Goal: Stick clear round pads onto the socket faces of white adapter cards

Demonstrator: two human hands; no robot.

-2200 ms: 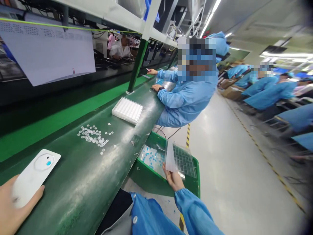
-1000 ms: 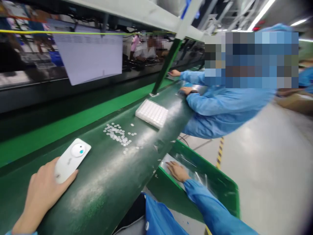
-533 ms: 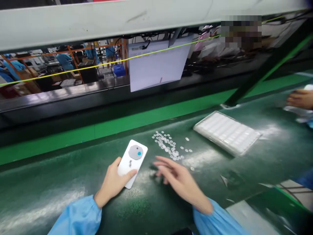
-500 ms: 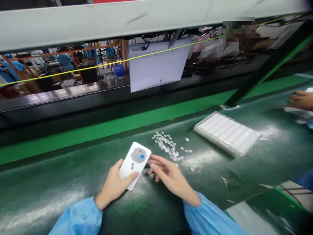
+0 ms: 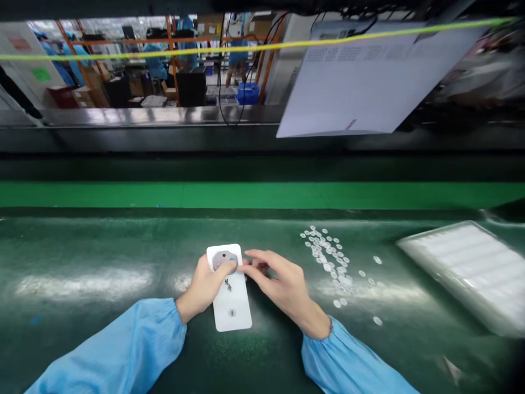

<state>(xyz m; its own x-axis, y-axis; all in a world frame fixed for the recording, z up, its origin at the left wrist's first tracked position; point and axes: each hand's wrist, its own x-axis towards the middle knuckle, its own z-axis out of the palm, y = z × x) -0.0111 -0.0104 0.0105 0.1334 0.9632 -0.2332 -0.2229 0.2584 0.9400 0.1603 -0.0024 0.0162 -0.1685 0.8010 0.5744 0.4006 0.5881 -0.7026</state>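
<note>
A white phone-sized panel point(image 5: 233, 298) with rounded corners lies in my left hand point(image 5: 206, 285). Near its top is a grey rounded patch carrying a blue spot, and dark lettering shows below. My left thumb presses across the patch, while the fingers wrap behind the panel and are mostly hidden. My right hand point(image 5: 283, 282) is at the panel's upper right edge, thumb tip at the edge and index finger bent a little above it. A gap shows between these fingertips, and I see nothing held there. Its other fingers curl partly out of sight.
Many small clear round discs point(image 5: 328, 254) are scattered on the green table point(image 5: 123, 251) to the right. Further right lies a clear-wrapped tray point(image 5: 471, 273) of white pieces. A white panel point(image 5: 348, 82) and a yellow cord point(image 5: 164, 53) hang beyond the table; people in blue work behind.
My view has swung to the right and levelled. The phone-sized panel has turned more upright, and my left thumb has moved up from its lower part onto the grey patch. My right hand stays beside it.
</note>
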